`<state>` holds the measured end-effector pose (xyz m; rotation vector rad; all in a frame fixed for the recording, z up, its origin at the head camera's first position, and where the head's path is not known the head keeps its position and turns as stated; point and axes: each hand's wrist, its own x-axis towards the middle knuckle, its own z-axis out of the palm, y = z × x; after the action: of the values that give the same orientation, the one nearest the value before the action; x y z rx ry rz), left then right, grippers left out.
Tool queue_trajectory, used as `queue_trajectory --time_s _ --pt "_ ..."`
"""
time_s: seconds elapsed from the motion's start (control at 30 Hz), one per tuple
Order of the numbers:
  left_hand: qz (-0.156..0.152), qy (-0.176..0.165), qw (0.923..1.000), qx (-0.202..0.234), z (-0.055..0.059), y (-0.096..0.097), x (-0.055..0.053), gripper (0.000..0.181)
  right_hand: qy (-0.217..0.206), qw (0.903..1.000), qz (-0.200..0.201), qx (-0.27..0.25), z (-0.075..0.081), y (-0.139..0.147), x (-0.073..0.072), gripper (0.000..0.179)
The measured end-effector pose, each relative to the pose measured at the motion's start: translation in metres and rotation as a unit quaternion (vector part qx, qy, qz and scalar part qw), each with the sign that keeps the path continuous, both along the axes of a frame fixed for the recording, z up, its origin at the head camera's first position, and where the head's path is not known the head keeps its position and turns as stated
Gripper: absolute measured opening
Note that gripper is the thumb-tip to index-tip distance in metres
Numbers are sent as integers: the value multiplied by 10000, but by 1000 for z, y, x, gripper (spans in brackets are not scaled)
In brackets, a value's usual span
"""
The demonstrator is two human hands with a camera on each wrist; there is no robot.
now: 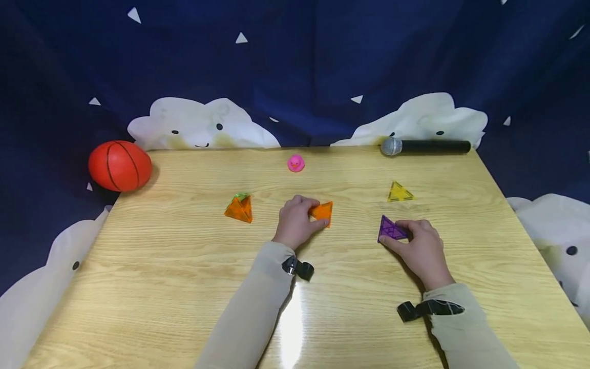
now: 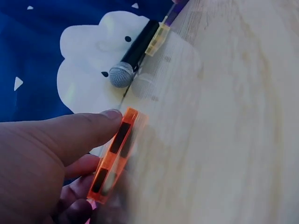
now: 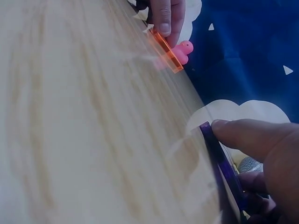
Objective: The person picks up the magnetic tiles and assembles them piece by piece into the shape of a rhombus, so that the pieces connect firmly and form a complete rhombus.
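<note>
My left hand (image 1: pixel 295 223) pinches an orange triangular magnetic tile (image 1: pixel 324 212) between thumb and fingers, low over the wooden table. Dark magnet strips show along the tile's edge (image 2: pixel 112 154) in the left wrist view. To the right, my right hand (image 1: pixel 423 251) grips a purple triangular magnetic tile (image 1: pixel 391 230) by two corners, thumb at the near one. Behind that hand a yellow triangular tile (image 1: pixel 399 192) lies flat. Left of my left hand, several orange and green tiles stand leaned together as a small pyramid (image 1: pixel 239 208).
A pink rubber duck (image 1: pixel 296 163) sits near the table's back edge. A black microphone (image 1: pixel 433 147) with a silver head lies at the back right. On the back left corner rests a red ball (image 1: pixel 120 166). A dark blue cloud-patterned cloth (image 1: pixel 304 66) hangs behind the table (image 1: pixel 138 287).
</note>
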<state>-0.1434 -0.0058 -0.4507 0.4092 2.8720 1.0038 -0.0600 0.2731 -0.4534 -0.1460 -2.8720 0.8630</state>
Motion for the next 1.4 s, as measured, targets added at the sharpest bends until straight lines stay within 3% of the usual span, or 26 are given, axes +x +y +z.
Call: queue_trajectory --time_s 0.53,1.13,1.4 --pt "-223 24 9983 -534 3 -2 20 54 -327 9991 236 -116 9 2 3 67" --pt "-404 -23 9967 -701 3 -1 44 53 -675 9961 508 -239 12 8 3 64" --pt "-473 83 9964 -692 3 -2 56 54 -599 9962 569 -278 12 8 4 62"
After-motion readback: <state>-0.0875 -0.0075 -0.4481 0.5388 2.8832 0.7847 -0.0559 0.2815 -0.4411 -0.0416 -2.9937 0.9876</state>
